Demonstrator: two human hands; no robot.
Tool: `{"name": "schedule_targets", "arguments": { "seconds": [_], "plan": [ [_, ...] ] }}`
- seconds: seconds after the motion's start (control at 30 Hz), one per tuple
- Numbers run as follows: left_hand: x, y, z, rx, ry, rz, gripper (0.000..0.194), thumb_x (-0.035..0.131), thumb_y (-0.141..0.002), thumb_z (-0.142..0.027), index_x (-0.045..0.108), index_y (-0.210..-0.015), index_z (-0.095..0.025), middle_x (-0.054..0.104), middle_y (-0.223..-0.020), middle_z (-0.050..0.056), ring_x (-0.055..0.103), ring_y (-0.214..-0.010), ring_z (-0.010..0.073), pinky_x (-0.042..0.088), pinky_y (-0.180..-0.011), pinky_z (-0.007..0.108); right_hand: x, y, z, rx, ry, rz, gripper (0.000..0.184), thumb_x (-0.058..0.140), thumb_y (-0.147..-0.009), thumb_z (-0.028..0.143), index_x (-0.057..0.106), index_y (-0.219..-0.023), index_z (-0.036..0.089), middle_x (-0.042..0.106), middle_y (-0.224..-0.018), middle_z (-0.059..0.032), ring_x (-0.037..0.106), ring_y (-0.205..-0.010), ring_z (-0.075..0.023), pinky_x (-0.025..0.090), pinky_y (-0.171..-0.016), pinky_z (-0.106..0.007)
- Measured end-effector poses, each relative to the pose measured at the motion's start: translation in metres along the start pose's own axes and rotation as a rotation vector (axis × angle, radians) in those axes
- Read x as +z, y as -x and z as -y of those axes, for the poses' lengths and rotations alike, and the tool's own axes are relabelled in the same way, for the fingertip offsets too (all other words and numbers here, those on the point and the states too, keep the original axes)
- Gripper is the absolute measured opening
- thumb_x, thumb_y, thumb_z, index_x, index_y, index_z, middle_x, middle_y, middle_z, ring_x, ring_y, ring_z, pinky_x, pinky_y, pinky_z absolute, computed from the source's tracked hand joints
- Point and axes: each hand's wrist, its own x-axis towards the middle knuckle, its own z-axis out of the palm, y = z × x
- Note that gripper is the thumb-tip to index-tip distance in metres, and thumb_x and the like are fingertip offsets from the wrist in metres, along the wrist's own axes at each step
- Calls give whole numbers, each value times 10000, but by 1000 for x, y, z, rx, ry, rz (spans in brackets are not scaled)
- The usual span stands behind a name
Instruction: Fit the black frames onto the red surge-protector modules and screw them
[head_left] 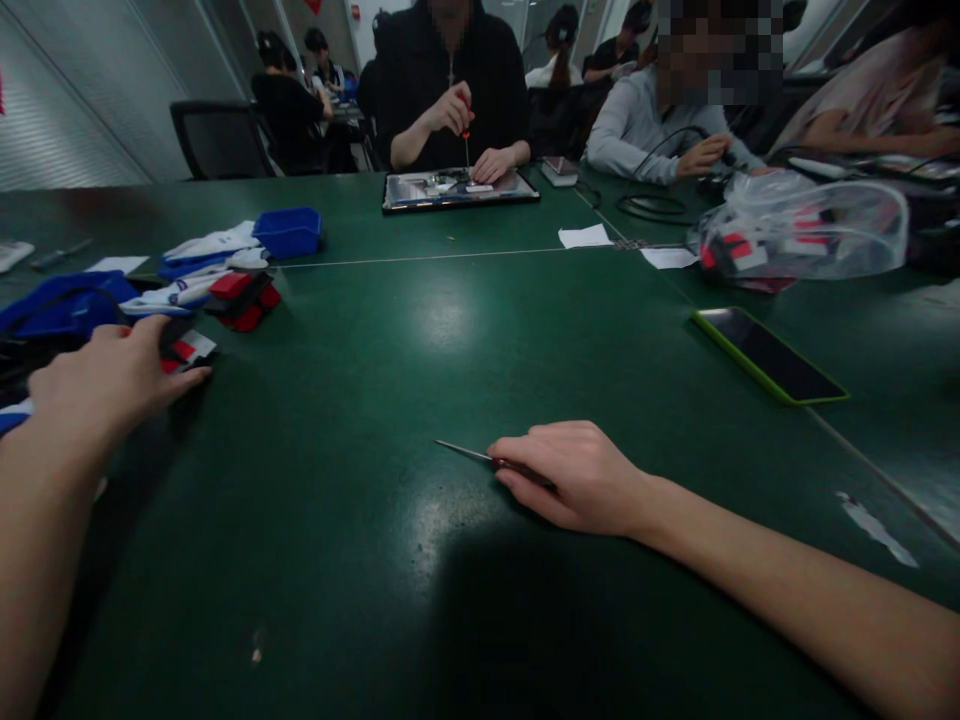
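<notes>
My right hand (574, 475) rests on the green table (420, 400) near its middle, fingers closed around a thin metal tool (469, 452) whose tip points left. My left hand (112, 380) reaches to the left side, fingers curled over a small black, red and white object (187, 350), touching it. Just beyond it lie a red and black case (244, 297), white and blue packets (206, 250) and a blue bag (64, 305).
A blue tray (289, 232) sits at the back left. A phone in a green case (769, 355) lies to the right, behind it a clear plastic bag of parts (802, 230). Opposite, a person uses a screwdriver (466, 135) on an opened device (457, 188). Other people sit nearby.
</notes>
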Motion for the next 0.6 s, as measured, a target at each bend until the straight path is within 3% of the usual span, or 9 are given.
{"name": "schedule_targets", "arguments": {
  "seconds": [0.07,0.13,0.3,0.43,0.6],
  "plan": [
    [-2,7,-8,-36,-183,-6,1089,462,-710,-895,277,-1512,-181,399,-1456,251,454,-1215,607,448,-884,710,0,0,0,11,-11,12,226,458,-1054,268,631,-1115,135,642,-750,-2,553,-607,-114,406,-595,-236],
    [-4,13,-15,-30,-265,-8,1059,396,-761,-889,256,-1515,-158,355,-1484,274,491,-1193,586,483,-863,666,-1,0,0,20,-22,20,224,461,-1052,270,625,-1125,137,637,-753,0,555,-609,-114,412,-602,-234],
    [-3,14,-17,-21,-264,-5,1056,420,-749,-891,261,-1508,-173,349,-1500,249,473,-1222,576,469,-899,681,-1,0,1,30,1,33,233,461,-1051,288,625,-1125,140,628,-743,2,553,-601,-121,400,-595,-244],
    [-2,10,-17,-72,-231,-50,1045,431,-766,-874,325,-1483,-121,367,-1486,284,451,-1247,624,435,-916,718,-1,0,1,13,-9,24,225,461,-1049,278,625,-1124,144,650,-766,-5,567,-617,-119,408,-603,-242],
    [-12,7,-38,-63,-158,-83,1080,460,-740,-896,369,-1456,-93,313,-1537,294,399,-1281,660,376,-944,765,0,-1,1,10,-15,14,239,439,-1058,283,631,-1113,151,664,-769,-10,577,-624,-115,416,-609,-240]
  ]
}}
